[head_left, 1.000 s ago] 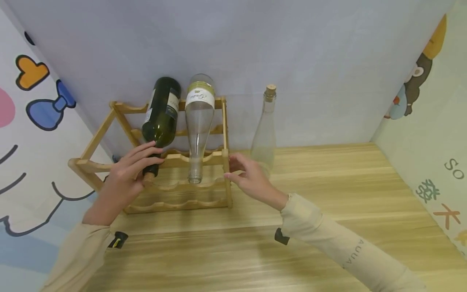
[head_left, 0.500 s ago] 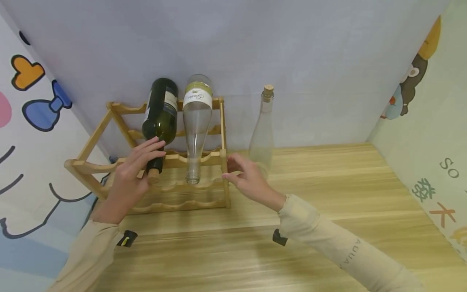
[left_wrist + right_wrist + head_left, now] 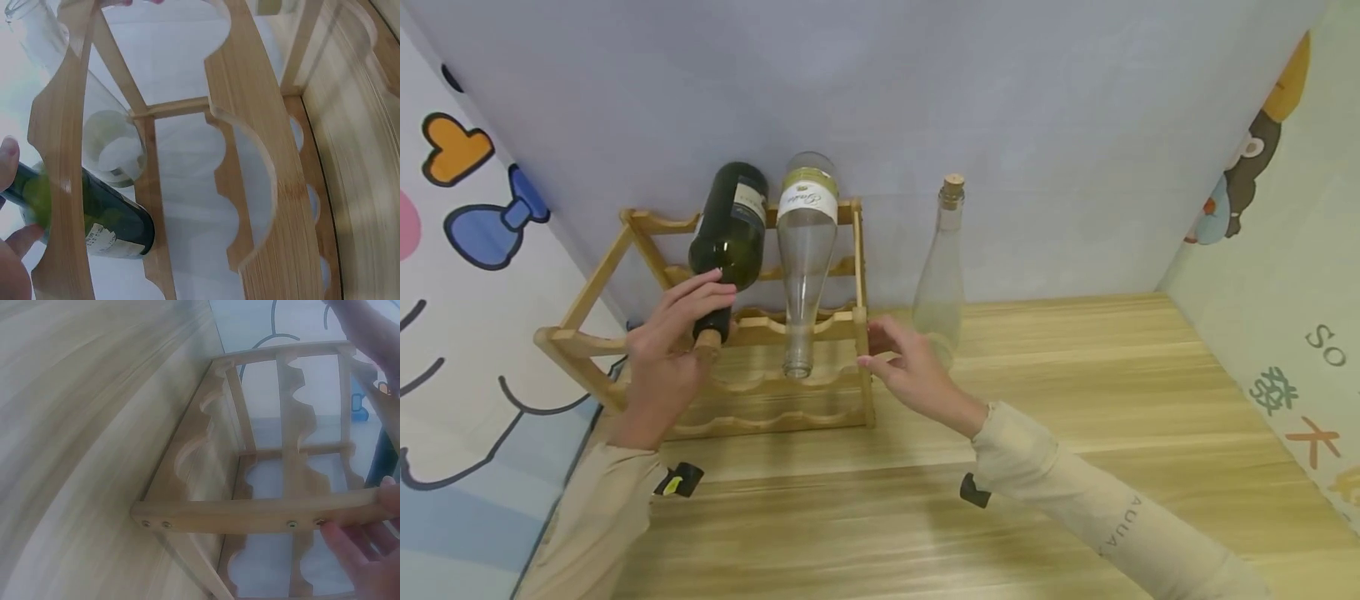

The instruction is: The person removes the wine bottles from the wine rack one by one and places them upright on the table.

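Observation:
A dark green wine bottle (image 3: pixel 730 229), stopped with a cork, lies across the top of the wooden wine rack (image 3: pixel 591 343), its neck toward the person. My left hand (image 3: pixel 666 358) holds that neck, fingers laid over it and the thumb side by the cork; in the left wrist view the bottle (image 3: pixel 115 219) shows behind the scalloped rail. Beside it a clear bottle (image 3: pixel 807 242) with a white label lies on the top rails, neck forward and without a cork. My right hand (image 3: pixel 917 367) grips the rack's front right post (image 3: pixel 250 515) between thumb and fingers.
A corked clear bottle (image 3: pixel 940 287) stands upright right of the rack, behind my right hand. The rack's lower rails (image 3: pixel 790 421) sit on the wood-grain table (image 3: pixel 1075 417). A pale back wall (image 3: pixel 1037 108) rises close behind, with printed side walls left and right.
The left hand and the dark bottle's corked neck end have shifted a little back, and the left wrist has swung right. The bottle's label has turned slightly. My right hand keeps its grip on the post.

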The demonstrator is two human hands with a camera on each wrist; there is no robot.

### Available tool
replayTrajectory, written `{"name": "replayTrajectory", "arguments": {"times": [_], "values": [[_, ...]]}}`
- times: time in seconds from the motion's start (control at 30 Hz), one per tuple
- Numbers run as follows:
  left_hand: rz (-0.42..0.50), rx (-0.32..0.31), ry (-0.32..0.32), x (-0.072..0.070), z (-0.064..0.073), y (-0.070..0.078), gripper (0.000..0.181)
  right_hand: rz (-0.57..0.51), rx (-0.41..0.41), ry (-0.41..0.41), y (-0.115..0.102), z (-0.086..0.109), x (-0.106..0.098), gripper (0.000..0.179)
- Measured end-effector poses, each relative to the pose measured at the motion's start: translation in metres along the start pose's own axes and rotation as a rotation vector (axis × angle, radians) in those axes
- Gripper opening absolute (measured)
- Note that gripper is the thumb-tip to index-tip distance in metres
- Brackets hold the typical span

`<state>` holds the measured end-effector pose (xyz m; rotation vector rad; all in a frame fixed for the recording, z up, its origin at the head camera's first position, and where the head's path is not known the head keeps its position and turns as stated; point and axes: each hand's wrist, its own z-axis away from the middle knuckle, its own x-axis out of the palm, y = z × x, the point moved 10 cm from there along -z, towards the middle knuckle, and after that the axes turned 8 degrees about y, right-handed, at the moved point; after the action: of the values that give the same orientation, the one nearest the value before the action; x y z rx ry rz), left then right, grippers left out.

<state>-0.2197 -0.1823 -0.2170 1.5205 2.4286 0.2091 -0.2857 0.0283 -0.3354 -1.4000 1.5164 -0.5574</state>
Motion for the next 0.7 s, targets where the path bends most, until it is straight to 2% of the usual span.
{"name": "replayTrajectory", "arguments": {"times": [0.1, 0.23, 0.4, 0.63, 0.7], "values": [[0.037, -0.024, 0.061, -0.004, -0.003, 0.003, 0.034, 0.003, -0.011, 0.0, -0.001, 0.0, 0.0, 0.027], [0.089, -0.057, 0.154, -0.011, -0.005, 0.006, 0.017, 0.004, -0.016, 0.005, -0.002, 0.0, 0.0, 0.028], [0.084, -0.085, 0.237, -0.016, -0.012, 0.008, 0.024, 0.007, -0.023, 0.014, -0.003, 0.001, -0.002, 0.028], [0.069, -0.107, 0.342, -0.024, -0.023, 0.009, 0.019, 0.005, -0.054, 0.021, -0.005, 0.002, -0.001, 0.027], [0.067, -0.103, 0.353, -0.026, -0.029, 0.011, 0.019, 0.005, -0.052, 0.021, -0.004, 0.002, -0.001, 0.028]]}}
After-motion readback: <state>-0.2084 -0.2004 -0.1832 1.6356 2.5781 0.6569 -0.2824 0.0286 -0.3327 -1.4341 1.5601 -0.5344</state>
